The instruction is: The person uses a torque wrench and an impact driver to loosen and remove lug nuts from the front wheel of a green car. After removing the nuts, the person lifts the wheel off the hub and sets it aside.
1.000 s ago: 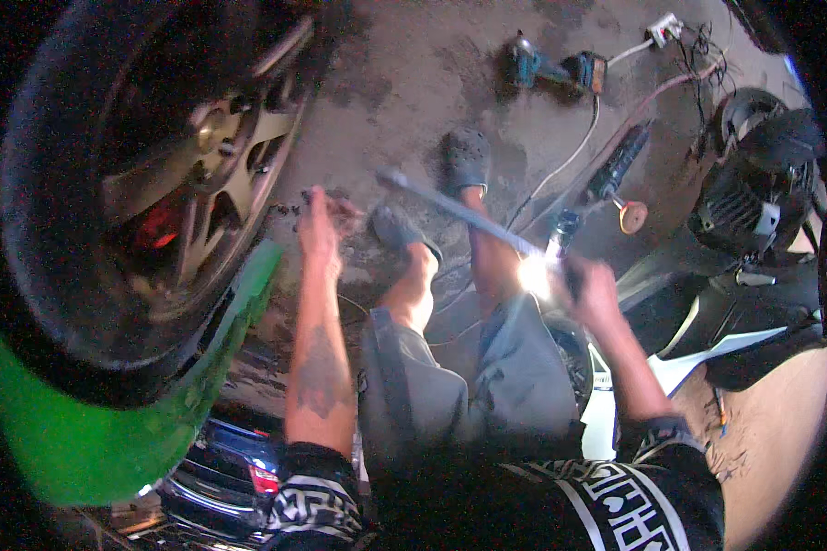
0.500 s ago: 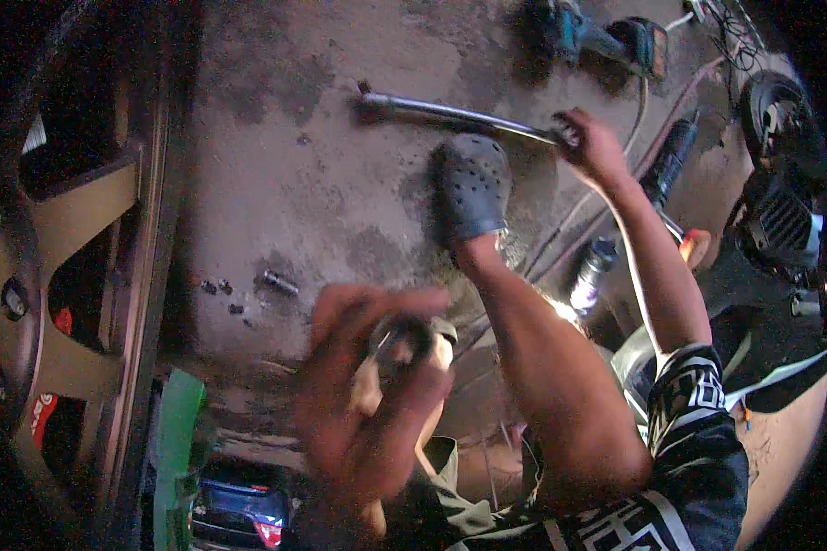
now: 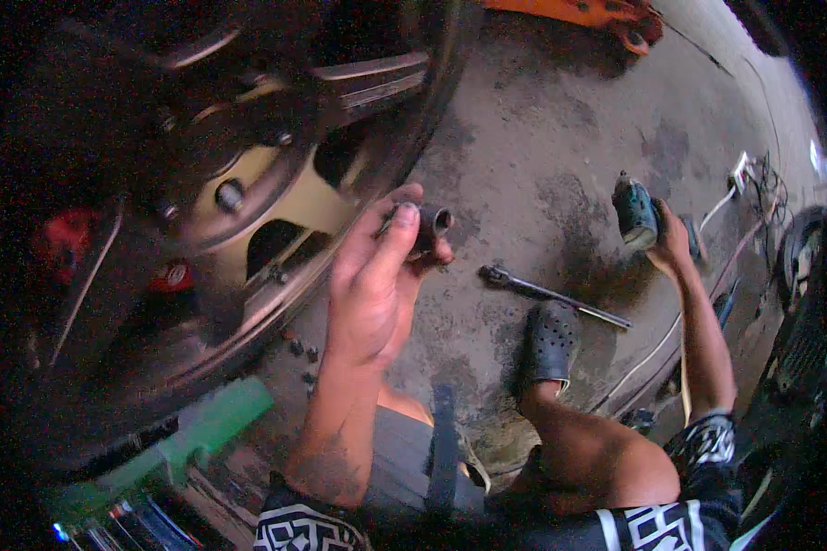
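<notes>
My left hand (image 3: 377,285) is raised beside the wheel's rim, its fingers and thumb closed round a dark socket (image 3: 443,220) with the hollow end turned right. Out to the right, my right hand (image 3: 674,241) grips a teal cordless impact wrench (image 3: 634,216) above the floor; its grip is mostly hidden behind the hand. Between the two, a breaker bar (image 3: 560,298) lies on the concrete beside my dark clog (image 3: 551,340). The wheel (image 3: 257,184) fills the left side, with a bolt end (image 3: 230,195) showing on its tan face.
Several small dark nuts (image 3: 296,349) lie on the floor below the wheel. A green bar (image 3: 202,432) runs along the lower left. At the top stands an orange metal piece of equipment (image 3: 606,14). Cables (image 3: 763,184) trail along the right, near dark machinery.
My right hand has let go of the breaker bar and taken hold of the impact wrench. The view has swung left toward the wheel; my left hand now holds the socket beside the rim.
</notes>
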Available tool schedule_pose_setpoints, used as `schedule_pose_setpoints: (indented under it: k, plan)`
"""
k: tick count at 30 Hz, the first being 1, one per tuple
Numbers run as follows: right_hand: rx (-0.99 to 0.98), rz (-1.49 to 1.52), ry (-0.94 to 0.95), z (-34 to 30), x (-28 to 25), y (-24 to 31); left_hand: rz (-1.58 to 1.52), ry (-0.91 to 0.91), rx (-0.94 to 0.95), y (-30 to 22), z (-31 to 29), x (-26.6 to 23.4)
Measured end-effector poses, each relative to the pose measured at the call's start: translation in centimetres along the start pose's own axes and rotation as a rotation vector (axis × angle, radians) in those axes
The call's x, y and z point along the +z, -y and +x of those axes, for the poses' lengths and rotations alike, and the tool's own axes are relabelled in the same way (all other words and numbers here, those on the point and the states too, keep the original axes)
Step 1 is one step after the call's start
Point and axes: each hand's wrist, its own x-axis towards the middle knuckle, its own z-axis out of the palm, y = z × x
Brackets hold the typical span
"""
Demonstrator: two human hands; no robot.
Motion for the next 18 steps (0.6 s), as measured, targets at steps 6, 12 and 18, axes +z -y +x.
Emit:
schedule_pose_setpoints:
  k: [6,12,18]
  plan:
    - [-0.179,0.535,0.152,-4.5,-5.1,12.4,0.008,0.059,-0.001,-0.7,0.0,0.4]
    - [-0.389,0.687,0.220,-5.8,-5.1,20.2,-0.065,0.184,0.137,-0.4,-0.5,1.3]
    - [-0.480,0.716,0.204,-6.7,-6.5,22.3,0.057,0.047,0.122,-1.2,-1.7,0.8]
